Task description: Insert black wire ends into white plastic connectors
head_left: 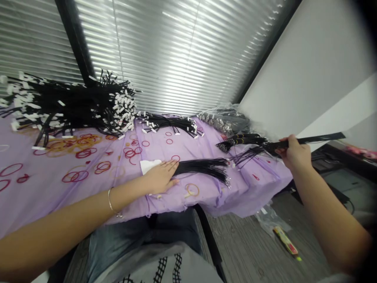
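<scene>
My left hand [161,177] lies flat, fingers out, over the left end of a bundle of black wires [203,166] on the purple cloth. A white piece [148,165] shows beside that hand. The loose wire ends fan out to the right. At the right, my right hand [295,153] is closed around a second bundle of black wires [321,138], held up near the cloth's right end. Its thin ends spread leftward, close to the first bundle's tips.
A large pile of black cables with white connectors [73,104] sits at the back left, a smaller bundle [171,122] beside it. Plastic-wrapped wires [226,120] lie back right. Rubber bands [75,176] dot the purple cloth [38,196]. A yellow packet [285,240] is on the floor.
</scene>
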A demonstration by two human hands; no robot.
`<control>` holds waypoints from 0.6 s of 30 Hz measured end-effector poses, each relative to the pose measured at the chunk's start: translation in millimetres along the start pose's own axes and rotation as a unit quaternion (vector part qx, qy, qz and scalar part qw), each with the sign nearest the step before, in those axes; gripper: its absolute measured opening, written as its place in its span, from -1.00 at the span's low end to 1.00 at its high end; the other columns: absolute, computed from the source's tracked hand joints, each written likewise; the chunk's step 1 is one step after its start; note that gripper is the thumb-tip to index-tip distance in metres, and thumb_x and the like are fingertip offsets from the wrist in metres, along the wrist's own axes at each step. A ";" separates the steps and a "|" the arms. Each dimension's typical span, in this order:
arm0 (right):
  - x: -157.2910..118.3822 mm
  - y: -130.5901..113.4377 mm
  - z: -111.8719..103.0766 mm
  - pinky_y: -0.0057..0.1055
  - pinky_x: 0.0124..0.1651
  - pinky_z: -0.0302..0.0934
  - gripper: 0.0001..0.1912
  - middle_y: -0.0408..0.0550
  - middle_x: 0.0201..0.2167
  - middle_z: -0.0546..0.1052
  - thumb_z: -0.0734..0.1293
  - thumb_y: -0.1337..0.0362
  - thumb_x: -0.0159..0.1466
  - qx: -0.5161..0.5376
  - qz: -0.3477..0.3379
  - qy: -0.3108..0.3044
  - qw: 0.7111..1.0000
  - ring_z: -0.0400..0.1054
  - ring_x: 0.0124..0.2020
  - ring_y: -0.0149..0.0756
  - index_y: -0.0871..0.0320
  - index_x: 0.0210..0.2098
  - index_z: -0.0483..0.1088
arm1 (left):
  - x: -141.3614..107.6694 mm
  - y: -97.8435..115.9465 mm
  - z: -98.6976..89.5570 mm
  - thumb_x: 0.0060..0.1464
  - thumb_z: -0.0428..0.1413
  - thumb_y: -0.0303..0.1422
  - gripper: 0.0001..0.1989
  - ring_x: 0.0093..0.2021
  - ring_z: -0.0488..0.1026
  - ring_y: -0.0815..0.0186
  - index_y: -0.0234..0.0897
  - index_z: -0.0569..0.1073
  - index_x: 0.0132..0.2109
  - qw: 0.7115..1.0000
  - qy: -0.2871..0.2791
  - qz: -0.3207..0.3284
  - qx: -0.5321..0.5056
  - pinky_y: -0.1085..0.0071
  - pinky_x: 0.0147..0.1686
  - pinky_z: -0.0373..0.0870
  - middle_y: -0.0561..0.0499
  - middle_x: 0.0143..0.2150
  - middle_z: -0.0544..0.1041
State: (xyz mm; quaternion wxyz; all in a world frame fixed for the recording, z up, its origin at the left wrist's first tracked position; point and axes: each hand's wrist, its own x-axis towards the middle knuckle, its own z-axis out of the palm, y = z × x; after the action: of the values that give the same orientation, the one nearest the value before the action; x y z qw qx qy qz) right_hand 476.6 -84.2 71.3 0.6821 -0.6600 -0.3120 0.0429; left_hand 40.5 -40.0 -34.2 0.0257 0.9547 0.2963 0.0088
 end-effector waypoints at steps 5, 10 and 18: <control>-14.1 5.3 6.3 -0.43 -0.60 0.13 -0.69 -0.22 -0.76 0.17 0.11 0.24 0.28 -0.031 -0.039 0.061 0.997 0.08 -0.74 -0.46 0.20 -0.53 0.28 | -1.7 0.9 -1.3 0.26 -0.22 -0.14 -0.33 0.34 -0.01 0.07 -0.62 0.00 0.31 1.000 -0.002 0.000 0.010 0.19 0.26 -0.04 -0.34 0.34 -0.02; -43.2 -21.8 21.5 -0.46 -0.60 0.10 -0.73 -0.15 -0.63 0.27 0.20 0.18 0.24 -0.071 -0.121 0.054 0.989 0.15 -0.67 -0.46 0.23 -0.48 0.34 | -2.7 0.7 -1.0 0.25 -0.22 -0.12 -0.32 0.33 0.00 0.07 -0.60 0.03 0.31 1.000 0.008 0.002 0.004 0.17 0.25 -0.02 -0.35 0.34 -0.01; -41.2 -76.7 35.2 -0.47 -0.56 0.10 -0.67 -0.17 -0.58 0.21 0.05 0.15 0.33 -0.067 -0.284 0.082 0.953 0.14 -0.63 -0.51 0.16 -0.47 0.22 | -2.8 0.2 0.7 0.25 -0.22 -0.11 -0.32 0.33 0.01 0.06 -0.61 0.03 0.31 1.000 0.022 0.005 -0.003 0.18 0.25 -0.03 -0.34 0.34 0.01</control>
State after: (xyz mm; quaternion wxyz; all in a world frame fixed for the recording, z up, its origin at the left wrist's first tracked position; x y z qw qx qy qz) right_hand 399.5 -82.5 124.9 0.6433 -0.5896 -0.4318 -0.2284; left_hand 38.4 -41.7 -34.9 0.0219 0.9557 0.2920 0.0306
